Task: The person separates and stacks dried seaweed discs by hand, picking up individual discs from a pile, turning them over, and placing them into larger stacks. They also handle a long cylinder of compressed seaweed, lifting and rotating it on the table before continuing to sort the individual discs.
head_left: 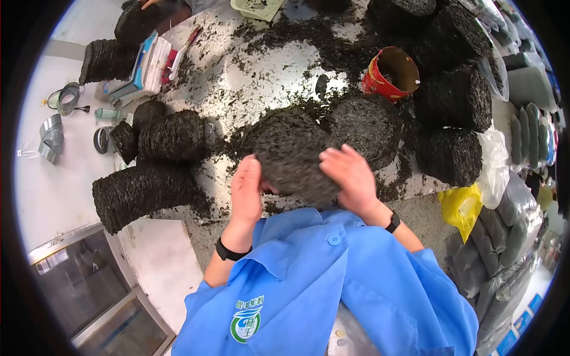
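Observation:
Between my two hands is a round, dark disc of dried seaweed, slightly blurred and raised at the table's near edge. My left hand grips its left edge, the thumb up along the side and the fingertips partly under it. On the disc's right edge, my right hand rests with its fingers over the rim and its thumb lower down. Just beyond my right fingers, another round seaweed cake lies flat on the table. To the left of my left hand are stacked seaweed cakes lying on their sides.
Dark seaweed crumbs cover much of the pale table. A red tin stands beyond the flat cake. More seaweed stacks line the right edge, near a yellow bag. Tape rolls lie at left. Another person's hand shows at top left.

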The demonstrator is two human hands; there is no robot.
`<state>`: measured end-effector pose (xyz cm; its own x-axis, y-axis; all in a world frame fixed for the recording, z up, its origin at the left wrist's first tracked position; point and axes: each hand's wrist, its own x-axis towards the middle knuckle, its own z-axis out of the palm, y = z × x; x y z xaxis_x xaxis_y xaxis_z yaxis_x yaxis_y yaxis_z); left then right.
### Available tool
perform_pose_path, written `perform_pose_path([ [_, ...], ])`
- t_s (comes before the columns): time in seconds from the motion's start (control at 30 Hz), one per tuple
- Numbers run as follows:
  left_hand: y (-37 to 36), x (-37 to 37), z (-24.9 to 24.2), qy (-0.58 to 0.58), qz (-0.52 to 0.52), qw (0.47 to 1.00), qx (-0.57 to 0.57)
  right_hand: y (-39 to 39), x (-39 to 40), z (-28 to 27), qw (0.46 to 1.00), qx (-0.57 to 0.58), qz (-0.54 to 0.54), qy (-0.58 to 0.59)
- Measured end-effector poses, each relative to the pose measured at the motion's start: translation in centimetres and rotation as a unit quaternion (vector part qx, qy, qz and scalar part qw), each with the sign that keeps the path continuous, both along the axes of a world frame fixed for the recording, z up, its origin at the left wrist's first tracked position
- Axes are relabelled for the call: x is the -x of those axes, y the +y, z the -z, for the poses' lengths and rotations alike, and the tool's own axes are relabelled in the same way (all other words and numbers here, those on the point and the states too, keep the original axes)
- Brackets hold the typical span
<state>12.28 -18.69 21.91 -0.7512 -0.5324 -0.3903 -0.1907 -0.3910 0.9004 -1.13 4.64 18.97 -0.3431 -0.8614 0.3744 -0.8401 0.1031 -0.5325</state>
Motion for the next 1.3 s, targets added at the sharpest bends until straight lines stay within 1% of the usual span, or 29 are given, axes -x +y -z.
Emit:
perform_pose_path([
  [0.03,-0.6,-0.1,0.1,0.042,-0.001,0.999,0.011,0.6,0.5,0.6,0.982,0.112,0.101,-0.116],
  [0.07,-1.1,-0.1,0.5,0.043,-0.002,0.999,0.013,1.2,1.0,1.2,0.927,0.221,0.196,-0.230],
  [0.1,-1.5,-0.2,1.5,-0.060,0.008,0.951,0.303,2.7,1.3,2.0,0.873,0.231,0.298,-0.309],
  [0.13,-1.8,-0.4,2.4,-0.157,0.018,0.812,0.562,4.3,1.6,2.5,0.803,0.234,0.394,-0.381],
  [0.17,-2.0,-0.5,3.3,-0.197,0.033,0.828,0.525,4.8,2.4,1.5,0.756,0.305,0.375,-0.442],
  [0.2,-1.9,-0.5,3.8,-0.195,0.032,0.829,0.522,5.2,3.5,0.5,0.701,0.372,0.351,-0.497],
  [0.23,-1.7,-0.5,4.1,-0.221,0.055,0.810,0.540,5.6,4.2,0.6,0.629,0.409,0.320,-0.578],
  [0.27,-1.5,-0.4,4.1,-0.245,0.079,0.790,0.556,6.0,4.7,0.9,0.633,0.408,0.320,-0.576],
  [0.33,-0.6,-0.1,3.8,-0.235,0.063,0.785,0.569,7.2,5.6,1.8,0.564,0.383,0.340,-0.648],
  [0.4,-0.4,-0.1,4.0,-0.214,0.052,0.723,0.655,8.6,6.5,5.1,0.559,0.361,0.357,-0.656],
  [0.47,-0.3,0.2,3.5,-0.187,0.033,0.708,0.680,8.8,7.1,5.9,0.608,0.191,0.482,-0.602],
  [0.5,-0.1,0.5,2.7,-0.202,0.038,0.757,0.620,9.5,6.7,10.4,0.695,0.196,0.511,-0.467],
  [0.53,-0.1,0.8,1.9,-0.219,0.037,0.800,0.558,9.0,5.9,8.8,0.788,0.070,0.534,-0.297],
  [0.57,-0.5,1.0,2.2,-0.225,0.030,0.795,0.562,7.9,5.1,6.3,0.864,0.023,0.466,-0.187],
  [0.6,-0.9,0.8,2.8,-0.216,0.025,0.808,0.547,6.6,4.1,4.1,0.919,-0.023,0.388,-0.074],
  [0.67,-1.3,0.6,2.9,-0.212,0.026,0.817,0.536,2.4,1.6,1.9,0.976,-0.040,0.184,-0.110],
  [0.7,-1.2,0.9,2.7,-0.221,0.020,0.835,0.503,0.4,0.2,2.0,0.984,-0.035,0.114,-0.134],
  [0.73,-1.2,1.2,2.5,-0.229,0.013,0.853,0.468,-1.5,-0.9,2.4,0.987,-0.030,0.045,-0.154],
  [0.8,-1.1,1.4,1.9,-0.216,0.012,0.869,0.446,-3.8,-2.1,3.5,0.988,-0.059,0.017,-0.143],
  [0.87,-1.4,1.3,1.8,-0.121,-0.033,0.962,0.243,-4.6,-1.7,3.5,0.989,-0.070,0.034,-0.124],
  [0.9,-1.9,1.1,1.9,-0.038,-0.056,0.996,0.052,-4.5,-1.3,3.0,0.989,-0.063,0.026,-0.133],
  [1.0,-2.8,-1.0,2.0,0.005,-0.068,0.997,0.025,-4.1,0.0,1.6,0.984,-0.010,0.019,-0.179],
  [1.03,-3.0,-1.4,2.9,-0.011,-0.038,0.984,0.175,-3.6,0.4,1.5,0.985,0.042,0.033,-0.162],
  [1.07,-2.7,-1.3,3.1,-0.009,-0.040,0.984,0.175,-3.1,0.9,1.3,0.984,0.094,0.046,-0.145],
  [1.1,-2.0,-1.0,3.3,-0.098,-0.012,0.902,0.420,-1.9,0.6,0.5,0.954,0.128,0.119,-0.241],
  [1.13,-1.6,-0.9,3.6,-0.181,0.018,0.753,0.632,-0.5,0.3,-0.1,0.909,0.159,0.190,-0.334],
  [1.2,-1.3,-1.3,4.9,-0.213,0.047,0.766,0.605,2.2,1.7,0.7,0.778,0.181,0.353,-0.488],
  [1.27,-0.9,-0.9,4.7,-0.232,0.046,0.775,0.587,4.5,3.9,2.0,0.663,0.258,0.389,-0.584],
  [1.3,-0.8,-0.7,4.7,-0.217,0.033,0.760,0.612,4.9,3.7,3.1,0.666,0.255,0.389,-0.583],
])
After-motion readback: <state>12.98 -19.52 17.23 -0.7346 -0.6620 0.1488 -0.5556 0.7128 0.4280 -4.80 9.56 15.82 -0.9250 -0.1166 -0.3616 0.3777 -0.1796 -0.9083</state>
